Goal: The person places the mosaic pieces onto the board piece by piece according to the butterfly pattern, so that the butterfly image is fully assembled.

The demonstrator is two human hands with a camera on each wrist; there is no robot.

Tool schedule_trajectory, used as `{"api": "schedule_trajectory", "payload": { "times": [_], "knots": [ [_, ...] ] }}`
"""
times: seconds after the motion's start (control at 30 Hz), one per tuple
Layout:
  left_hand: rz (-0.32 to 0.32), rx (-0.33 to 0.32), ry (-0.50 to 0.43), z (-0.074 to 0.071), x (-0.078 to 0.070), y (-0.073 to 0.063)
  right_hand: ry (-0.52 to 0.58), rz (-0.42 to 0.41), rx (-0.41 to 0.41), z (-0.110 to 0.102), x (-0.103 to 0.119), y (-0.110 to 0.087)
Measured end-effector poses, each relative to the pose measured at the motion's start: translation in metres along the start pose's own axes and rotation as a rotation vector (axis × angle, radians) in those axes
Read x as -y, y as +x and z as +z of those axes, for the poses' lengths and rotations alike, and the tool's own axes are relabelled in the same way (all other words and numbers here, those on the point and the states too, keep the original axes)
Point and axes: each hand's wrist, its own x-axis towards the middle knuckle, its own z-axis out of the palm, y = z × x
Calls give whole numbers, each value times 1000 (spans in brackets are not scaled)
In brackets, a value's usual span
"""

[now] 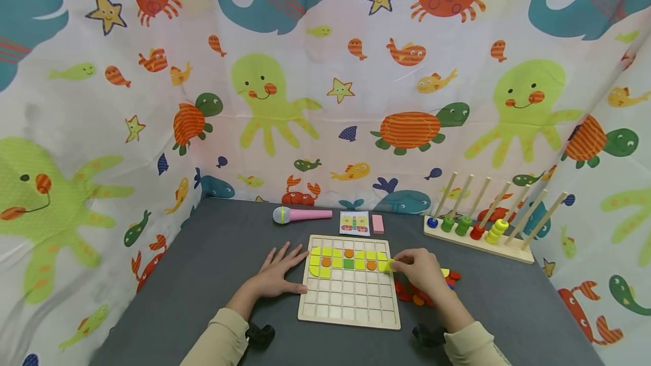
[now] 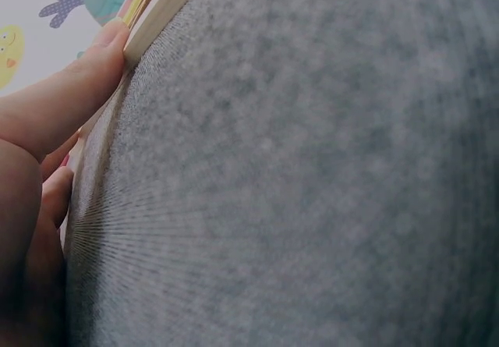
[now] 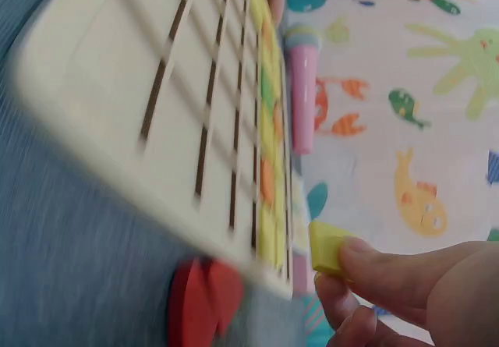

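Observation:
A wooden grid board (image 1: 350, 304) lies on the table, its upper rows partly filled with yellow tiles (image 1: 319, 252), several orange round ones (image 1: 348, 253) and a green square (image 1: 348, 264). My left hand (image 1: 277, 275) rests spread on the table, thumb and fingertips at the board's left edge; the left wrist view shows the thumb (image 2: 93, 58) against its wooden side. Over the board's right edge, my right hand (image 1: 419, 267) pinches a small yellow tile (image 3: 327, 247) between thumb and fingers. Loose pieces (image 1: 405, 291), mostly red, lie under and beside that hand.
Behind the board are a pink toy microphone (image 1: 307, 214), a pattern card (image 1: 354, 223) and a pink block (image 1: 378, 224). A wooden peg rack (image 1: 478, 239) with coloured rings stands at the back right. A printed cloth (image 1: 325, 129) hangs behind the grey table (image 1: 203, 258).

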Motion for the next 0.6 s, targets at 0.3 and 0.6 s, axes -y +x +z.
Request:
{"api": "schedule_trajectory", "payload": {
  "times": [0.3, 0.6],
  "knots": [
    [-15, 11, -2, 2, 0, 0, 159, -58, -8, 28, 39, -2],
    [-9, -1, -23, 3, 5, 2, 203, -140, 2, 57, 59, 0]
  ]
}}
